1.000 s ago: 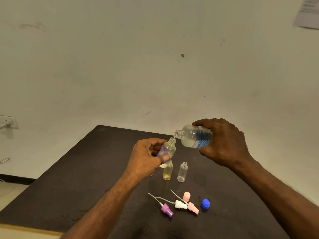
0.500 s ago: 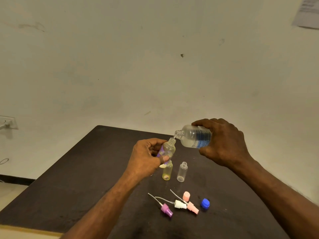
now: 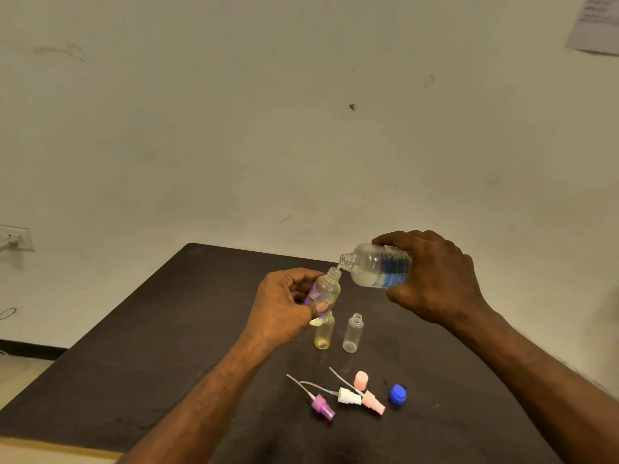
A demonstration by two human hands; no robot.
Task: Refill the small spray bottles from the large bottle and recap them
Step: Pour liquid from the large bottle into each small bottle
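My right hand grips the large clear bottle with a blue label, tipped so its open mouth meets the neck of a small bottle. My left hand holds that small yellowish bottle with a purple label, tilted, above the dark table. Below it stand two uncapped small bottles: a yellow one and a clear one. Three spray heads lie nearer me: purple, white and pink. A pink cap and the blue cap sit beside them.
A pale wall rises right behind the table's far edge. A wall socket plate is at the left, and a paper sheet hangs at the top right. The floor shows beyond the table's left edge.
Hardly anything has moved; both hands keep the large bottle tipped against the small bottle's neck, in the same place over the table.
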